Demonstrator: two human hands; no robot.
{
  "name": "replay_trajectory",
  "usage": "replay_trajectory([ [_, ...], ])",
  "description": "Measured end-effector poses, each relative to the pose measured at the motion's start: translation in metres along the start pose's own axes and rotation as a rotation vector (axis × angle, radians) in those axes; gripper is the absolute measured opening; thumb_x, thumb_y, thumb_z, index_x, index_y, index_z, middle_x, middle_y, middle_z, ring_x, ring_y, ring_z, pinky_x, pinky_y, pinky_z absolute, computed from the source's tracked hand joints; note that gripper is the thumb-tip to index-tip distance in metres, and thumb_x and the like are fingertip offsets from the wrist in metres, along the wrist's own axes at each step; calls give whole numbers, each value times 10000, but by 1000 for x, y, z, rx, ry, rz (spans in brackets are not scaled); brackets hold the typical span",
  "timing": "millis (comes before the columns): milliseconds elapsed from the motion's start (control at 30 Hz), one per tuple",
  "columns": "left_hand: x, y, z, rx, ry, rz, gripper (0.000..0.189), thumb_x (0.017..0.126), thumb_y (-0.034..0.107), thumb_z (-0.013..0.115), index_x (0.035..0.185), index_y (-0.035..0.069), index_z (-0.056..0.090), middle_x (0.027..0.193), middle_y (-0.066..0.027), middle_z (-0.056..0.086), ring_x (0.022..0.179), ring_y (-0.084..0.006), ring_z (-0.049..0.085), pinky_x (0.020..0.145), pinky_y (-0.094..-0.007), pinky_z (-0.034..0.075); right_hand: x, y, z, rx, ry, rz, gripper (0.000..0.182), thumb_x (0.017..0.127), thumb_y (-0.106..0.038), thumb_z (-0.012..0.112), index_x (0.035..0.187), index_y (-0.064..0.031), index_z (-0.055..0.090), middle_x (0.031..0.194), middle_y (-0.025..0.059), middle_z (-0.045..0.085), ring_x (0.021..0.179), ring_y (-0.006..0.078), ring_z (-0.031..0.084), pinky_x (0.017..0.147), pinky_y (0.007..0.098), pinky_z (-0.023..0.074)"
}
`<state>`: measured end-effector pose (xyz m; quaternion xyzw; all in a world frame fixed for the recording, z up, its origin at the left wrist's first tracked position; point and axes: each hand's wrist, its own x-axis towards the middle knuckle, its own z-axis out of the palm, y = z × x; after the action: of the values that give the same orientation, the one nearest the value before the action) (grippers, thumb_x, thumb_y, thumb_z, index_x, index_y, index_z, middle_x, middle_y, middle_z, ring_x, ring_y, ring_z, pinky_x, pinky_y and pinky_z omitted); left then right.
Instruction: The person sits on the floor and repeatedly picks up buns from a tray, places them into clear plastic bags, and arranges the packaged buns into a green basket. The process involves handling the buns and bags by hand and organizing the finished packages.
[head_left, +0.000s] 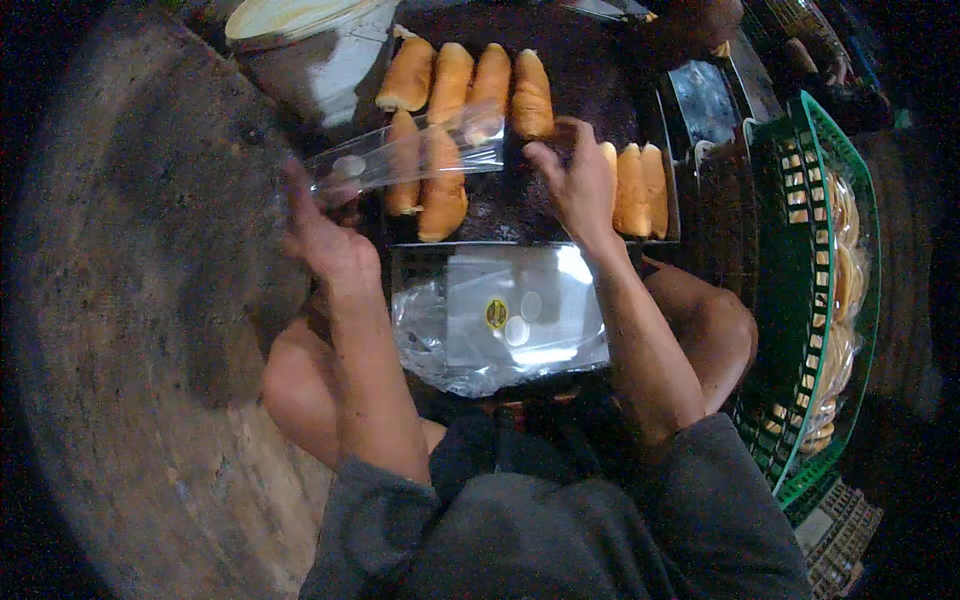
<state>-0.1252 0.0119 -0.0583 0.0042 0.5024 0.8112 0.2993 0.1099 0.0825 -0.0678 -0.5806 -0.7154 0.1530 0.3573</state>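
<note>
My left hand (330, 232) holds one end of a clear plastic bag (480, 154), its fingertips partly hidden and blurred. The bag stretches rightward above several golden bread rolls (442, 187), which show through it. At the near end of another bread roll (532, 94), my right hand (577, 176) has its thumb and fingers spread around the tip; whether it grips the roll is unclear. These rolls lie on a dark baking tray (499, 206). Below the tray, in front of my lap, rests a stack of clear plastic bags (480, 277) with a small yellow and black label (496, 314).
More bread rolls (634, 191) stand side by side at the tray's right. A green plastic basket (806, 450) with packed bread (847, 277) is on my right. A pale bucket (300, 45) is at the upper left, above worn flooring (150, 300). Another person's hand (705, 22) shows at the top.
</note>
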Motion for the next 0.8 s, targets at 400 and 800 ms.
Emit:
replay_trajectory([
  [400, -31, -19, 3, 95, -91, -35, 512, 940, 536, 462, 962, 26, 493, 768, -127, 630, 670, -247, 657, 593, -338, 570, -15, 54, -106, 676, -111, 389, 332, 822, -221, 634, 1053, 18, 632, 905, 82, 655, 843, 149, 603, 758, 299, 468],
  [800, -52, -46, 10, 18, -71, -135, 330, 903, 356, 561, 901, 27, 535, 743, -58, 562, 545, -130, 509, 407, -270, 348, -64, 5, -229, 1170, -24, 492, 564, 812, -188, 504, 1323, 40, 430, 1238, 146, 554, 1118, 244, 570, 964, 368, 469],
])
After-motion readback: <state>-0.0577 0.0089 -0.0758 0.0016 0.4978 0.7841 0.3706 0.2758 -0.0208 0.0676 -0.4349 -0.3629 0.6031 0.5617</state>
